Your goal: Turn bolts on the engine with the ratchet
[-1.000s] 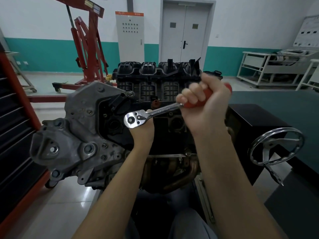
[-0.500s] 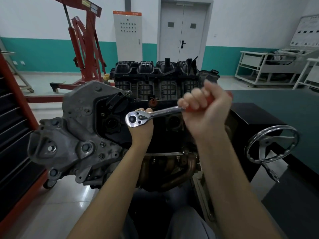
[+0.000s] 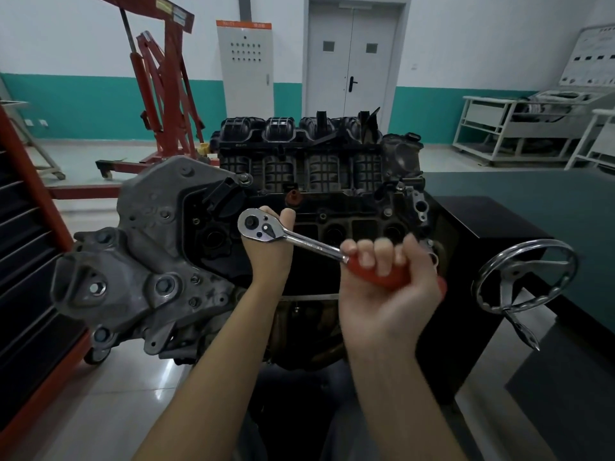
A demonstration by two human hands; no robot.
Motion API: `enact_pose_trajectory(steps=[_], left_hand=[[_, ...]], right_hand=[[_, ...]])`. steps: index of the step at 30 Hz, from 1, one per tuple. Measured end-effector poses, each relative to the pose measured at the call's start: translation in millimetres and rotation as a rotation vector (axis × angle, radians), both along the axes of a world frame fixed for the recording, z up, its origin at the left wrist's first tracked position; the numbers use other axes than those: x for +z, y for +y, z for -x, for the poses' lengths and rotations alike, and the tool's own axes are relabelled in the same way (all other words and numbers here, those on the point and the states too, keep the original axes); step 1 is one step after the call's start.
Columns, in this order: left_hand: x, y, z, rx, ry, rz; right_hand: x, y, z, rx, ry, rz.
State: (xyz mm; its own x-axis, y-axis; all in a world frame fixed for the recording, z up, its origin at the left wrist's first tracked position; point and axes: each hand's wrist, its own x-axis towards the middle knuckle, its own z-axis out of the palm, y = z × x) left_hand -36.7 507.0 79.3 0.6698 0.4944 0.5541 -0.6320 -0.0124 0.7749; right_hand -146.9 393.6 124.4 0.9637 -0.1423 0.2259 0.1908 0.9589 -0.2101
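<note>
Right hand fingers clamp the ratchet's smooth red handle; left hand fingers curl behind its chrome head.

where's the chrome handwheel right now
In the head view the chrome spoked handwheel sits far right, on the black stand beside the engine, just right of the right hand.

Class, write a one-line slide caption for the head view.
Right hand grips ratchet wrench; left hand steadies its head against the engine.

Red-handled chrome ratchet, tilted
</note>
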Motion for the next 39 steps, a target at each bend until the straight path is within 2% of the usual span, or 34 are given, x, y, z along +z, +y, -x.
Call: enact_pose_trajectory(steps=[5, 9, 13, 15, 19, 24, 27, 32, 35, 39], left_hand=[[-1, 1, 0, -0.015, 0.032, -0.013], [-1, 0, -3, -0.008, 0.055, 0.003], [3, -3, 2, -0.003, 0.077, -0.029], [4, -4, 4, -0.003, 0.059, -0.07], [-2, 0, 2, -0.038, 0.112, -0.034], [2, -2, -1, 0.026, 0.026, 0.095], [2, -2, 0, -0.01, 0.056, 0.135], [0, 1, -3, 0.055, 0.108, 0.034], [-1, 2, -1, 0.039, 0.239, 0.038], [6, -6, 1, 0.022, 0.092, 0.037]], right_hand=[[4, -5, -7, -0.012, -0.004, 0.044], [42, -13, -38, 0.028, -0.035, 0.237], [86, -10, -69, 0.171, -0.018, 0.444], [93, -9, -75, 0.205, -0.005, 0.476], [66, -14, -57, 0.121, 0.006, 0.327], [8, 2, -6, -0.003, 0.007, 0.026], [-6, 11, 6, -0.017, 0.008, -0.026], [24, -3, -22, 0.0, -0.016, 0.136], [61, -8, -52, 0.099, -0.005, 0.298], [95, -5, -79, 0.231, 0.005, 0.478]])
